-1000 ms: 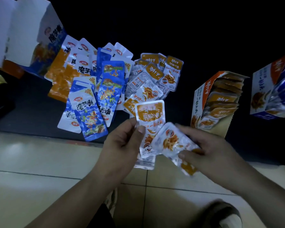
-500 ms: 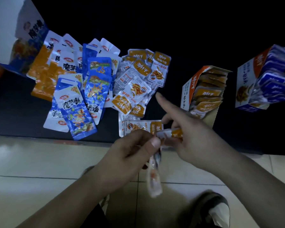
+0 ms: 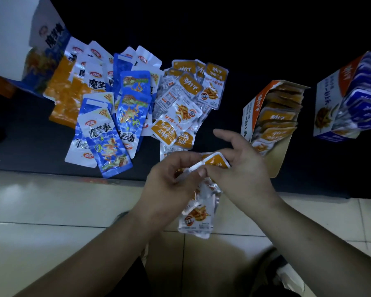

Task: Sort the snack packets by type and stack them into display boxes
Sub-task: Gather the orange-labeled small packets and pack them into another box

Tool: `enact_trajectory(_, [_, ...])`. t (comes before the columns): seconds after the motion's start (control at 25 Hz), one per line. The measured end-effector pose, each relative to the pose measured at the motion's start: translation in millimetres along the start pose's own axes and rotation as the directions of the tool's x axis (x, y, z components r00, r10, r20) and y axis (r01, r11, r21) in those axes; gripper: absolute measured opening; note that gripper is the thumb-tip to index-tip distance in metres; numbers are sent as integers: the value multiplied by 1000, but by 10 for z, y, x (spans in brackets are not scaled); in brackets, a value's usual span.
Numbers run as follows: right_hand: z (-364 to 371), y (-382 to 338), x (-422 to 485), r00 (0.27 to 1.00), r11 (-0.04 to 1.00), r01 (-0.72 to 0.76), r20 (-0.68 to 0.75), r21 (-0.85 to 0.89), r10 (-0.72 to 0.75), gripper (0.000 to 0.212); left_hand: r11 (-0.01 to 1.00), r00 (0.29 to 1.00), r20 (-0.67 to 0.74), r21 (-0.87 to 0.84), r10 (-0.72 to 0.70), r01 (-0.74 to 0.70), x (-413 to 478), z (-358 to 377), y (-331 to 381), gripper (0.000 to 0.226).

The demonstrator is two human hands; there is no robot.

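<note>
Fingers of my left hand (image 3: pixel 171 181) and right hand (image 3: pixel 242 168) are clamping the orange packets (image 3: pixel 198 213). I'm judging them light, floppy and slippery, so I'm favouring their sealed edges.

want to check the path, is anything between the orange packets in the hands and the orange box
Nothing visible does: only the right hand gripping the orange packets and dark mat lie before the orange box.

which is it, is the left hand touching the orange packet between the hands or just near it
Touching. The head view shows the left hand pinching the white edge of the orange packet; the right hand holds its other end.
</note>
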State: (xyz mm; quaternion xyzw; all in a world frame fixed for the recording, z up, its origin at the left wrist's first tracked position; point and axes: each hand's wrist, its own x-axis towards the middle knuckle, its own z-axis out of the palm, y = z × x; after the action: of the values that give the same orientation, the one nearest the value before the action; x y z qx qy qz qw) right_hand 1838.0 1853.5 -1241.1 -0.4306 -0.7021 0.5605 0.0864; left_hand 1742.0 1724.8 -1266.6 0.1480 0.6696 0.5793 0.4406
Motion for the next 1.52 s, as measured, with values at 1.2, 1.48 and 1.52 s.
enact_trajectory(1.2, [7, 128, 21, 929, 887, -362, 185, 285, 320, 94, 972, 994, -112, -232, 5, -31, -37, -173, 86, 18])
enact_trajectory(1.48, [-70, 125, 30, 925, 896, -377, 141, 237, 352, 79, 987, 974, -228, -159, -2, -35, 22, -196, 46, 23])
enact_trajectory(1.52, [-114, 130, 11, 911, 895, -399, 202, 200, 360, 86, 983, 967, -256, -181, -5, -43, 40, -213, 39, 22])
